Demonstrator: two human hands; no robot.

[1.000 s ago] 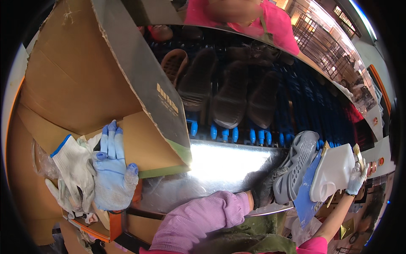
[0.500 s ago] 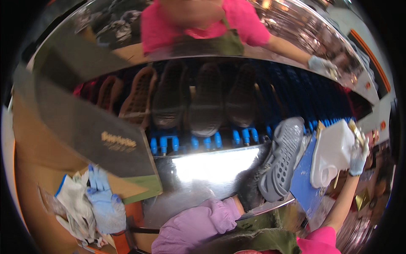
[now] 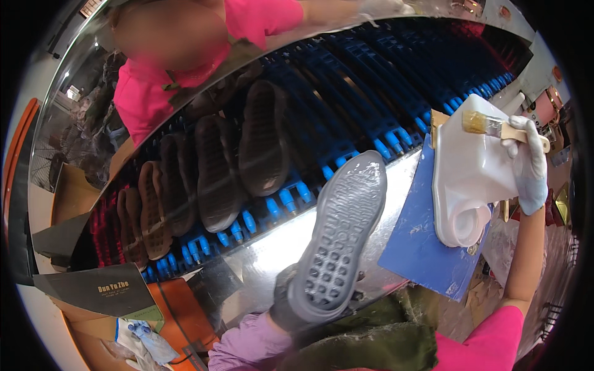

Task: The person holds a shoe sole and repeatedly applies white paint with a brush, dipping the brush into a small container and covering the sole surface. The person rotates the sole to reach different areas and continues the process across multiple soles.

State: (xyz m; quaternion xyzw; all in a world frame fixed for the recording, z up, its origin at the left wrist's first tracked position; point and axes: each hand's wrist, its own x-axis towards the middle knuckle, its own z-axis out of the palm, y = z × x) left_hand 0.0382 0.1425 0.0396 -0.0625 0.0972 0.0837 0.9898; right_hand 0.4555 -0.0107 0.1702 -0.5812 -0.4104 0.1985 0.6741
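Note:
My left hand (image 3: 286, 303), in a black glove, grips a grey shoe sole (image 3: 339, 241) by its lower end. The sole's broad face is up, with wavy ridges at the far end and rows of small square pits near the hand. Its upper part looks wet and shiny. At the right, my right hand (image 3: 531, 164), in a white and light-blue glove, is closed round the wooden handle of a paintbrush (image 3: 476, 122). The pale bristles point left, just over a white plastic container (image 3: 461, 167) with a round opening low on its side.
The container stands on a blue board (image 3: 408, 247). Beyond the metal ledge (image 3: 253, 260), blue-tipped conveyor bars (image 3: 387, 139) carry several dark and brown soles (image 3: 216, 173) under a shiny hood. At lower left are a dark box flap (image 3: 93, 287) and spare gloves (image 3: 145, 340).
The view has swung to the right. The grey sole has turned from its side to show its broad face. The brush has come up into sight above the container.

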